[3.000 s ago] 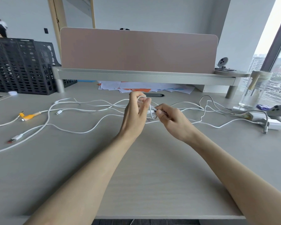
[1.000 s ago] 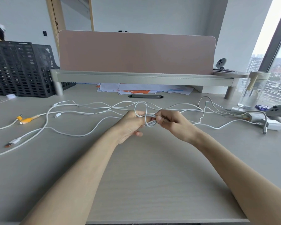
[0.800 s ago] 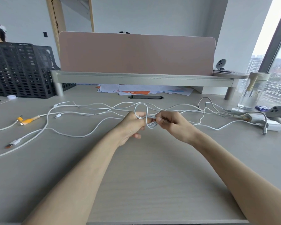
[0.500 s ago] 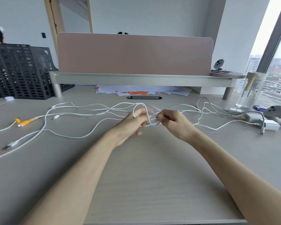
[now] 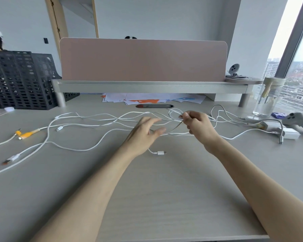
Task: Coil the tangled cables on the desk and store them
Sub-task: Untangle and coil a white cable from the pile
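Several white cables lie tangled across the middle of the grey desk. My right hand pinches a small loop of white cable and holds it up off the desk. My left hand hovers just left of it, blurred, with fingers spread and nothing held. A free white plug end lies on the desk just in front of my left hand. Another cable with a yellow-orange plug lies at the far left.
A black mesh file rack stands back left. A raised shelf with a pink divider panel spans the back, papers under it. At the right are a water jar, white chargers and a grey controller.
My left hand has let go of the coiled loop and spread open. My right hand has lifted the cable up and to the right. A plug end has dropped onto the desk.
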